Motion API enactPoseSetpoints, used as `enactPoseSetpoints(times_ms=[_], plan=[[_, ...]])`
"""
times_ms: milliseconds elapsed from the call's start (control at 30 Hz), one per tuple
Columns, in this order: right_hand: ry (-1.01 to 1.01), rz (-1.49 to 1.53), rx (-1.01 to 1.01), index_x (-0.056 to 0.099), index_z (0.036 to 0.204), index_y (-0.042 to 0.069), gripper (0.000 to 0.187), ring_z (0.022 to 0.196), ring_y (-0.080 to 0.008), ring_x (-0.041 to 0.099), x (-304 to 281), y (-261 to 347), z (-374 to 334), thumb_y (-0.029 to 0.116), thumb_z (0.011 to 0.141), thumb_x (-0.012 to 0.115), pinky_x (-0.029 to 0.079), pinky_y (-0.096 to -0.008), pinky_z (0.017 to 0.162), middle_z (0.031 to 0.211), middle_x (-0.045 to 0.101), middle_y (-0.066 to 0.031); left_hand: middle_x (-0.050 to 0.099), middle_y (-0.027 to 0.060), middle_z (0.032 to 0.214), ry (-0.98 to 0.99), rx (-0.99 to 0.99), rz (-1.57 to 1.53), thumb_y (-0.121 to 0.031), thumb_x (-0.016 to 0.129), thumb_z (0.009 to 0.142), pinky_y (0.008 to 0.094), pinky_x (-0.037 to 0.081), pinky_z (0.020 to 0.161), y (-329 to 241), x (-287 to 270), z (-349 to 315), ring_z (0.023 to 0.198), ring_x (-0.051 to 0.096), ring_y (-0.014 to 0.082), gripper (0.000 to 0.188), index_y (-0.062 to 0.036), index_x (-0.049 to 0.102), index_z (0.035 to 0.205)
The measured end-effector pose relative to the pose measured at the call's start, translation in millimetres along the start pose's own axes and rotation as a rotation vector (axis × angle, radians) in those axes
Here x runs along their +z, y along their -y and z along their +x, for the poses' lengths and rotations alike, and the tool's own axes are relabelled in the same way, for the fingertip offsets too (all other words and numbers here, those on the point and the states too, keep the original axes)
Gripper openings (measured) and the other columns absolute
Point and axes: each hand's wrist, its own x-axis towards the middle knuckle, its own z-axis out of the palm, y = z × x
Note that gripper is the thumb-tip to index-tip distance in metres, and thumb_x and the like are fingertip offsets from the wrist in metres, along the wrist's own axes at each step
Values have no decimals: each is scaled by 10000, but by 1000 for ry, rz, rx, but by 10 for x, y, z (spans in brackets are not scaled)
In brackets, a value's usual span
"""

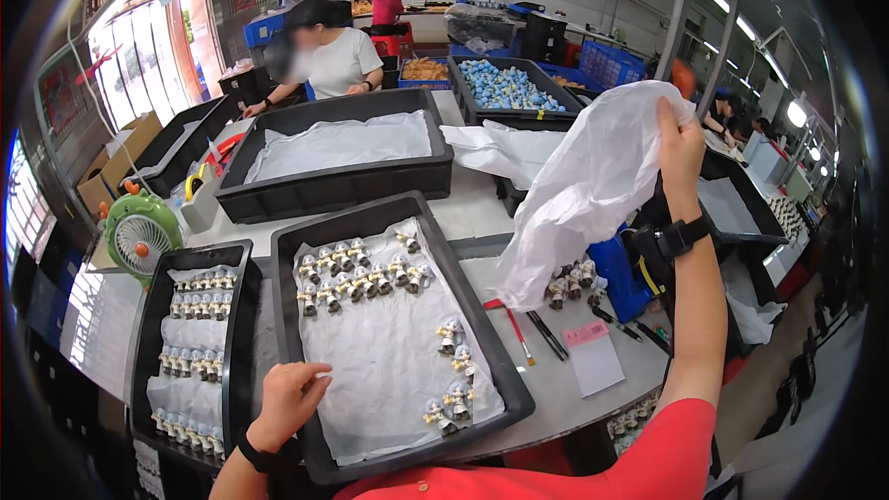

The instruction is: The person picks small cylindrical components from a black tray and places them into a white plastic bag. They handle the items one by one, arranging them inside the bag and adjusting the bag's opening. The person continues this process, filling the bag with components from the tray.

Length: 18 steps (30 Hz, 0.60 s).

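My right hand (681, 146) is raised at the right, its fingers closed on the edge of a large crumpled sheet of white tissue paper (593, 194) that hangs down over the table. Over the near left rim of a black plastic tray (520, 389) is my left hand (289, 398), its fingers apart and nothing in them. White paper lines this tray. Several small painted figurines (361, 273) lie in rows at its far end, and more figurines (456, 380) lie along its right side. The hanging sheet partly covers a group of figurines (574, 280) on the table.
A narrow black tray (239, 352) with rows of figurines stands at the left, beside a green fan (139, 236). Farther back are a paper-lined tray (333, 187) and a bin of blue pieces (509, 85). A red-handled brush (520, 338) and notepad (595, 366) lie right. A co-worker (338, 60) sits opposite.
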Motion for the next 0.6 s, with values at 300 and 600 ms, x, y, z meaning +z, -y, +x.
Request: enactPoseSetpoints(times_ms=[300, 600], plan=[[286, 678, 235, 621, 1042, 7, 311, 815, -120, 627, -116, 1266, -253, 286, 911, 578, 484, -235, 740, 957, 652, -42, 597, 125, 1052, 256, 311, -242, -95, 695, 778, 329, 491, 751, -913, -126, 607, 927, 598, 249, 450, -43, 544, 1199], [271, 775, 203, 604, 1123, 7, 334, 954, -126, 594, -35, 1532, -502, 270, 922, 561, 451, -254, 857, 1067, 613, -60, 598, 176, 1096, 846, 492, 121, -496, 566, 856, 430, 385, 951, -682, -33, -223, 1078, 541, 318, 607, -45, 506, 1258]])
